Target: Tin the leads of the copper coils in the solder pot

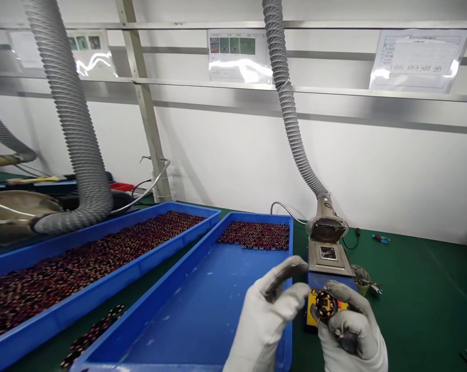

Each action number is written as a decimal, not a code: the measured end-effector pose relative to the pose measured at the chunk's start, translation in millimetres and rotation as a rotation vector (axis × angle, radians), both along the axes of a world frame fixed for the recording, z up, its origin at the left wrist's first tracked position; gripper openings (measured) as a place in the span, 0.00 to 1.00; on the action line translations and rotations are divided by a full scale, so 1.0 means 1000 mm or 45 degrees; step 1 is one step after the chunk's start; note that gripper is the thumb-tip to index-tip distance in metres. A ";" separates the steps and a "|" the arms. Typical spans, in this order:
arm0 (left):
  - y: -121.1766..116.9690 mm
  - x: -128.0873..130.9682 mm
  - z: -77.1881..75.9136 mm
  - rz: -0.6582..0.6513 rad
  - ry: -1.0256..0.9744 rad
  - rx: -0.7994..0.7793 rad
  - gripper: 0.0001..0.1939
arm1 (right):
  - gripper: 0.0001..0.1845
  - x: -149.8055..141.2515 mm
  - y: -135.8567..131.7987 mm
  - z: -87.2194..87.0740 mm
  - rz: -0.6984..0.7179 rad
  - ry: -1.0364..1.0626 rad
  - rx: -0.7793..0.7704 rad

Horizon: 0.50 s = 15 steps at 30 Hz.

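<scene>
Both my hands wear white gloves with dark, dirty fingertips. My right hand point(351, 325) pinches a small round black part point(326, 304) with a ring of gold-coloured pads, holding it upright between thumb and fingers. To its left is my left hand point(270, 310), its thumb and forefinger curved apart with nothing visible between them; the other fingers are partly hidden. Just behind the hands stands a blue bench machine with a yellow front panel point(312, 309), partly covered by my right hand. On top it has a metal plate point(332, 264) with a square opening.
A fume hood point(326, 227) on a grey hose point(285, 93) hangs over the machine. Left stand two blue trays: one point(202, 289) has dark round parts at its far end, another point(101, 268) is filled with them. Stacked parts point(89, 336) lie between. Pliers point(380, 238) lie at the back right.
</scene>
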<state>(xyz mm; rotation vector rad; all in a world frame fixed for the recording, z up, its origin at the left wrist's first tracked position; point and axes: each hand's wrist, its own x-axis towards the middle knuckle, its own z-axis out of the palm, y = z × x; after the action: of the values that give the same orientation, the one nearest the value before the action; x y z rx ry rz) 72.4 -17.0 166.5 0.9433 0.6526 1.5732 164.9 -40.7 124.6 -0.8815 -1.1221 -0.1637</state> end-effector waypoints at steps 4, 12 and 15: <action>0.000 0.003 0.002 -0.143 0.184 -0.075 0.10 | 0.11 -0.001 0.000 0.001 0.038 -0.014 0.033; 0.008 -0.017 -0.007 0.316 -0.217 -0.008 0.12 | 0.11 0.001 0.001 -0.011 0.325 0.134 -0.098; -0.005 -0.029 -0.011 0.433 0.000 -0.034 0.11 | 0.11 0.010 0.001 -0.013 0.535 0.278 -0.150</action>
<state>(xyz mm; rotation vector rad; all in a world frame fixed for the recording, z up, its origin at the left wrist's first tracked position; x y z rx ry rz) 43.4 -21.7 155.1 0.8430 0.8662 1.8573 175.2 -39.8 111.7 -0.7291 -1.0934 0.3406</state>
